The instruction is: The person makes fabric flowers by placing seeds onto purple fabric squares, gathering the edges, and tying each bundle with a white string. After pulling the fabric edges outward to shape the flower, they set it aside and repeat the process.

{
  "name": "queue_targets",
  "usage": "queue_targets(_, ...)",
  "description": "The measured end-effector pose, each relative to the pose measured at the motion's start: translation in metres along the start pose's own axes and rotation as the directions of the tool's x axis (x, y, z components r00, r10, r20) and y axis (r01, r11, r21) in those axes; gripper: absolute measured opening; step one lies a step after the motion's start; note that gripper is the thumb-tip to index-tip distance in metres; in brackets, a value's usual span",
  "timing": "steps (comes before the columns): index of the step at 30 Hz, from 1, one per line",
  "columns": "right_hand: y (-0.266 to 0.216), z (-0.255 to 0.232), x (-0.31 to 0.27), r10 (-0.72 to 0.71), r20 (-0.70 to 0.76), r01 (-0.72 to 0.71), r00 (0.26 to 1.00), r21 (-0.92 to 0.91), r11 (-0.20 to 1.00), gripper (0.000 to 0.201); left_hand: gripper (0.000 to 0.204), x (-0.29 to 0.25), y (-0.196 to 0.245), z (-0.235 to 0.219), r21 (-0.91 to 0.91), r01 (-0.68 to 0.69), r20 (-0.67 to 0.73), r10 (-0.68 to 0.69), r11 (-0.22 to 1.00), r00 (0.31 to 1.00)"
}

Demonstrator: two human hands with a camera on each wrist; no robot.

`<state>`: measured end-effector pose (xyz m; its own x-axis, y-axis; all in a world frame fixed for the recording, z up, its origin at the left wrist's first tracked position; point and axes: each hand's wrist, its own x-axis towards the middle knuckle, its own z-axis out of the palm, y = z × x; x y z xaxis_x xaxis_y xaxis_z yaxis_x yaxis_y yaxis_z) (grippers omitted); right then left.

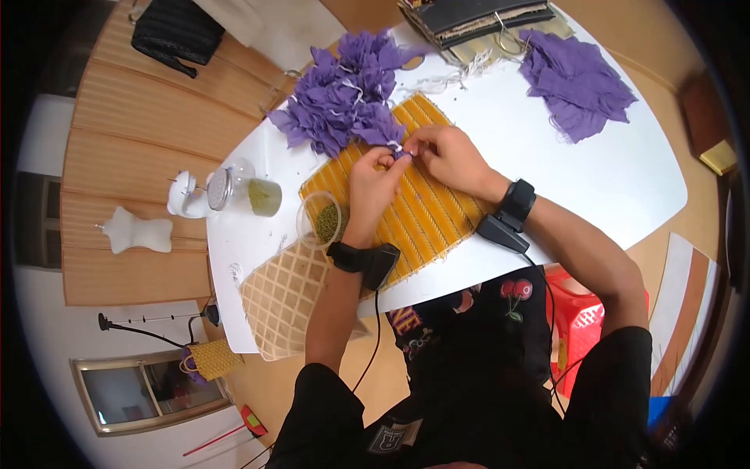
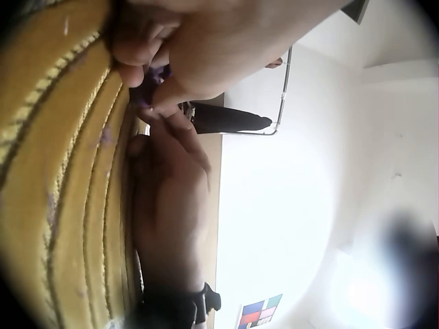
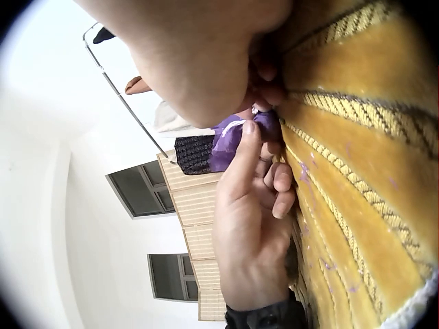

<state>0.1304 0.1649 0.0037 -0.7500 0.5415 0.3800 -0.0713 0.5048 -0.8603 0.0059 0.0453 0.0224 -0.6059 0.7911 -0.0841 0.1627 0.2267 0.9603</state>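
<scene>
A large bunch of gathered purple cloth (image 1: pixel 344 98), with white string showing among its folds, lies over the far corner of a yellow striped fabric mat (image 1: pixel 426 211). At its near end my left hand (image 1: pixel 373 187) pinches a small gathered purple tip between thumb and curled fingers. My right hand (image 1: pixel 455 162) meets it from the other side, thumb and forefinger pinching the same tip beside a white bit. The right wrist view shows the left hand (image 3: pixel 250 219) under the purple cloth (image 3: pixel 226 140), a white strand crossing it. In the left wrist view, the fingertips partly hide the cloth.
Left of the mat stand a round tub of green beads (image 1: pixel 326 223), a lidded jar (image 1: pixel 226 187) and a beige lattice cloth (image 1: pixel 285 297). More purple cloth (image 1: pixel 578 86) lies at the right of the white table (image 1: pixel 625 164), near a dark stack of fabric (image 1: pixel 476 23). Cables hang from both wrists.
</scene>
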Motion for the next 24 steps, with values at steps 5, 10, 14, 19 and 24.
queue_targets(5,-0.011,-0.007,-0.002,0.106,0.005,-0.106,0.994,0.155,0.982,0.016,0.019,-0.014,0.007,-0.002,-0.005,0.007,0.021,-0.006,1.000,1.000)
queue_targets(10,-0.009,-0.006,-0.002,0.115,0.001,-0.114,0.993,0.138,0.984,0.014,0.021,-0.038,0.071,-0.044,0.182,-0.016,-0.190,0.051,0.983,0.980)
queue_targets(14,-0.001,-0.001,-0.003,-0.009,0.049,0.010,0.999,-0.013,1.000,0.013,0.030,-0.005,0.078,-0.105,0.254,-0.126,-0.261,0.194,0.959,0.946)
queue_targets(19,-0.002,-0.003,0.002,-0.014,0.085,0.020,0.996,-0.071,0.997,0.014,0.037,0.004,0.058,-0.142,0.348,-0.016,-0.231,0.102,0.937,0.968)
queue_targets(24,-0.004,-0.005,0.004,0.007,0.165,0.016,0.986,-0.136,0.991,0.014,0.029,-0.036,0.031,-0.149,0.579,-0.026,-0.141,0.132,0.815,0.981)
